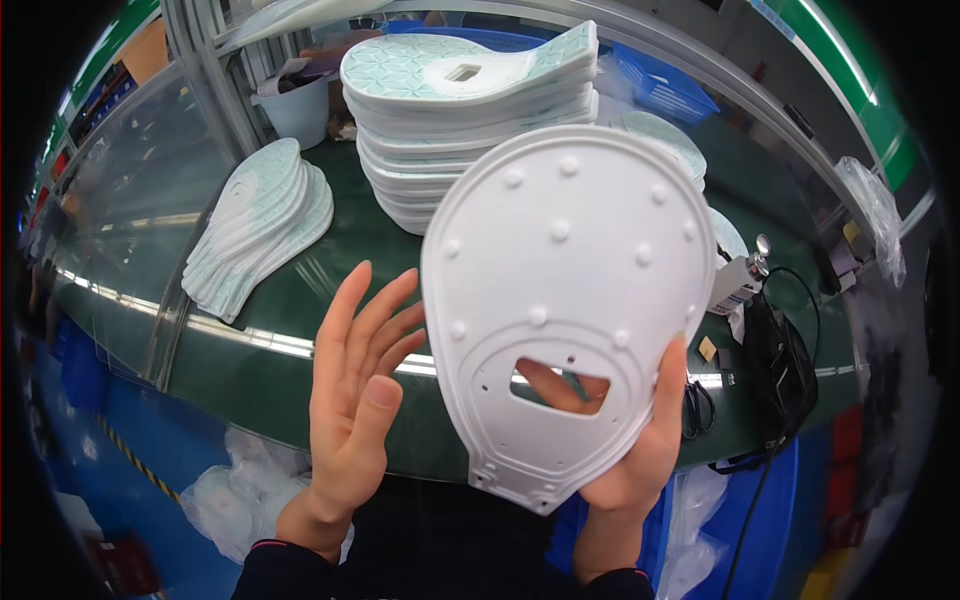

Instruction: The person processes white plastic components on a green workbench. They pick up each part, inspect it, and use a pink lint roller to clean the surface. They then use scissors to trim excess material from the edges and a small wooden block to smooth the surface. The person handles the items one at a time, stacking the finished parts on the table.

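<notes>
A white rounded plastic panel (590, 275) is held up over the green table, its studded face toward me and its narrow end low. My right hand (640, 460) grips its lower right edge, thumb on the face; fingers behind show through the slot. Just left of the panel, my left hand (358, 395) is open, fingers spread and apart from it. Behind the panel stands a tall stack of similar panels (470, 135), the top one with a pale green pattern. A fanned pile of patterned panels (262, 225) lies on the left.
The green table (265, 385) holds a bottle with a metal top (735, 283), a black bag (780, 350), dark-handled scissors (698, 410) and small blocks (708, 349) at right. Blue baskets (665, 85) and a pale bucket (297, 108) stand behind. Plastic-wrapped pieces (225, 505) lie below, left.
</notes>
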`<act>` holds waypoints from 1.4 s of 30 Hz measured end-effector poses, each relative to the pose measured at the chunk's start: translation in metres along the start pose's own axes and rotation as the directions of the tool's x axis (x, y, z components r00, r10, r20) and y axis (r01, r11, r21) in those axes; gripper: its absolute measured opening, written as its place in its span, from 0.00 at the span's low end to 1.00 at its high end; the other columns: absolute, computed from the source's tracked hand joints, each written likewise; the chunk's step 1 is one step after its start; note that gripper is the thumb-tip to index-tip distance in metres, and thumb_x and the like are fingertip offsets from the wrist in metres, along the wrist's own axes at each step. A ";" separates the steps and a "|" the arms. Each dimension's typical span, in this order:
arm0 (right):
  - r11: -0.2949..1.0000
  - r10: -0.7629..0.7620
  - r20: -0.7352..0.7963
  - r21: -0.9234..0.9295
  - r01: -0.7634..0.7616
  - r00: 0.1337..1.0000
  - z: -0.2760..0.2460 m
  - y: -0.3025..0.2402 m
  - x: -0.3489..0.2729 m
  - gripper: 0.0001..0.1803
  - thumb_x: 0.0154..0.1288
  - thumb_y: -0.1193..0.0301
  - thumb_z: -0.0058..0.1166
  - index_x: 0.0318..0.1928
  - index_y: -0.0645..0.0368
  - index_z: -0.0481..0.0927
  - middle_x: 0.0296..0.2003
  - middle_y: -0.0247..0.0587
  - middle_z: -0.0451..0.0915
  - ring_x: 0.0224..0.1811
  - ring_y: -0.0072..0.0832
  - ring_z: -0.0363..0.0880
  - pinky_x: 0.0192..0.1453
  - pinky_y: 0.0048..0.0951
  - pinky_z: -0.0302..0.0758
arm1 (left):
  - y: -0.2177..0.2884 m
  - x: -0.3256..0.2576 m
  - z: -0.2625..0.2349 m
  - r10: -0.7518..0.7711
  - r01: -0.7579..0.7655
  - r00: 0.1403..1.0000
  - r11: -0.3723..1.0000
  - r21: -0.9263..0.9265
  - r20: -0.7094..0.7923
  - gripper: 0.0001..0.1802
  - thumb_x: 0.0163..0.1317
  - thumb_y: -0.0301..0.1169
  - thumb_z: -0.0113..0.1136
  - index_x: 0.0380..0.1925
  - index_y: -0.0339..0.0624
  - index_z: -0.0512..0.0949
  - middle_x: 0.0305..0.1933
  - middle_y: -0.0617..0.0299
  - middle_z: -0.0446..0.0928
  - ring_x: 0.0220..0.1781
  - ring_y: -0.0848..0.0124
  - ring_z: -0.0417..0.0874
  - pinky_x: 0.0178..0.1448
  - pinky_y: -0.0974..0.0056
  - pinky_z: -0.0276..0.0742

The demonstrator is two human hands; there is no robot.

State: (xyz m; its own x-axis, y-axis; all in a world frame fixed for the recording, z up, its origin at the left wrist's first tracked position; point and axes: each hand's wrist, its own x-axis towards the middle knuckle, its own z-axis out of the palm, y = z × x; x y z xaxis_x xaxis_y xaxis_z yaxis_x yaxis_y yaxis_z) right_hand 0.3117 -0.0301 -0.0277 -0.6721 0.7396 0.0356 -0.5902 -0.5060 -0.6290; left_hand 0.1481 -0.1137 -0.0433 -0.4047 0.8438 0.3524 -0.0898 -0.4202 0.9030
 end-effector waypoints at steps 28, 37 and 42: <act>0.937 -0.109 0.521 0.338 -0.087 0.846 0.008 -0.050 0.055 0.49 0.59 0.39 0.36 0.66 0.65 0.41 0.66 0.57 0.39 0.69 0.50 0.36 0.68 0.46 0.49 | 0.019 -0.036 0.024 -0.017 0.057 0.916 0.994 -0.090 0.401 0.51 0.55 0.14 0.53 0.62 0.33 0.22 0.66 0.38 0.47 0.61 0.59 0.66 0.63 0.63 0.59; 0.950 -0.093 0.392 0.311 -0.037 0.915 0.024 -0.049 0.054 0.43 0.61 0.44 0.37 0.66 0.62 0.47 0.66 0.57 0.43 0.69 0.53 0.35 0.66 0.58 0.48 | 0.018 -0.041 0.012 0.143 -0.232 0.946 0.925 0.300 0.292 0.31 0.45 0.13 0.61 0.52 0.32 0.63 0.35 0.45 0.78 0.43 0.61 0.80 0.53 0.61 0.71; 0.977 -0.098 0.080 0.197 0.080 0.992 0.015 -0.037 0.044 0.23 0.60 0.68 0.40 0.55 0.67 0.63 0.50 0.49 0.69 0.55 0.45 0.66 0.64 0.51 0.60 | 0.024 -0.018 0.006 0.392 -0.454 0.887 0.651 0.608 0.243 0.12 0.39 0.32 0.66 0.29 0.47 0.83 0.22 0.68 0.77 0.28 0.70 0.78 0.47 0.60 0.76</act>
State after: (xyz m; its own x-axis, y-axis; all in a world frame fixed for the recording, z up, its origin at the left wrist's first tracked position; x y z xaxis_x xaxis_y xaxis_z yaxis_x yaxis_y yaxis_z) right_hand 0.2972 0.0147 0.0090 -0.6448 0.7475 0.1593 -0.7189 -0.5225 -0.4584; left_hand 0.1586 -0.1369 -0.0267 -0.1736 0.6649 0.7265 0.6785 -0.4540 0.5776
